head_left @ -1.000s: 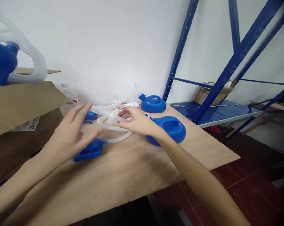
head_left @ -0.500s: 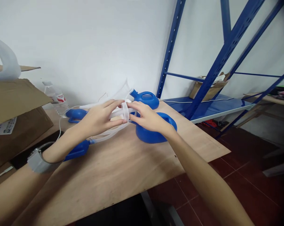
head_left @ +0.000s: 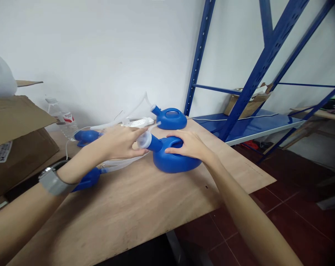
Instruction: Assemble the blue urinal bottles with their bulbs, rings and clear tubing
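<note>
A blue plastic urinal bottle with a slanted neck rests on the wooden table in front of me. My right hand is closed around its handle, thumb on the near side. At the mouth of the neck sits a translucent white cap, its clear tube trailing off. My left hand grips that cap between thumb and fingers, from the left. Whether the cap is fully seated I cannot tell. Behind stands a second blue urinal bottle with its own translucent cap.
More blue bottles lie at left, one below my left forearm, with clear tubing. A power strip, a water bottle and a cardboard box are near the wall. A blue metal shelf stands right of the table.
My right hand has gone from the translucent cap to the handle of the near bottle. My left hand has brought the cap to the bottle's mouth.
</note>
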`<state>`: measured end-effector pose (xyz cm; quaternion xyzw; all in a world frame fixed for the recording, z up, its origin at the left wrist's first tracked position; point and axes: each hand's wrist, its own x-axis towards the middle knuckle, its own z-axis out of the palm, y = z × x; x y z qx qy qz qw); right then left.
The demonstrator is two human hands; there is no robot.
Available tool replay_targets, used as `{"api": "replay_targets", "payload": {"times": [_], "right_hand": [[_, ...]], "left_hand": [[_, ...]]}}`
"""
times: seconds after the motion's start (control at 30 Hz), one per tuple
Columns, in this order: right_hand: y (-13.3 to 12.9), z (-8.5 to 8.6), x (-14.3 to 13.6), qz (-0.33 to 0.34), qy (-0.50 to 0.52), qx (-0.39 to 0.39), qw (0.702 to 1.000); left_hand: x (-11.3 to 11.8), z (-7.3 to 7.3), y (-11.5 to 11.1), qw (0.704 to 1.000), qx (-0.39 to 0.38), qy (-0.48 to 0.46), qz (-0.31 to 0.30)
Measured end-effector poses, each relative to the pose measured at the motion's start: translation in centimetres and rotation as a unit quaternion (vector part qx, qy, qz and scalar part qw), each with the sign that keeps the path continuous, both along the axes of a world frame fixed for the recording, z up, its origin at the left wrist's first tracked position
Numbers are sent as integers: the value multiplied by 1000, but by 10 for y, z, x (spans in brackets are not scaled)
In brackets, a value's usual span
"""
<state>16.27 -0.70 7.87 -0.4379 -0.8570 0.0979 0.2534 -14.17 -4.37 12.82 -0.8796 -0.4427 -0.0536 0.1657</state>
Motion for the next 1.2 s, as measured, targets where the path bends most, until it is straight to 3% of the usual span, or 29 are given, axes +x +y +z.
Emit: {"api": "replay_targets", "payload": {"times": [0.3, 0.43, 0.57, 0.67, 0.8, 1.2], "right_hand": [[0, -2, -5, -17, 11, -7, 1000], [0, -5, -5, -30, 12, -2, 999], [1, -7, -5, -25, 7, 11, 1000], [0, -5, -6, -27, 8, 8, 1000], [-2, -2, -7, -25, 8, 5, 1000], [0, -2, -6, -25, -2, 9, 1000]], "left_hand": [[5, -19, 3, 998, 62, 3, 8], [0, -16, -3, 997, 62, -42, -5], [-9, -9, -8, 986, 60, -139, -72], [-15, -4, -8, 978, 27, -171, -112], [-20, 1, -2, 970, -39, -215, -110], [-18, 0, 5, 962, 2, -206, -179]]}}
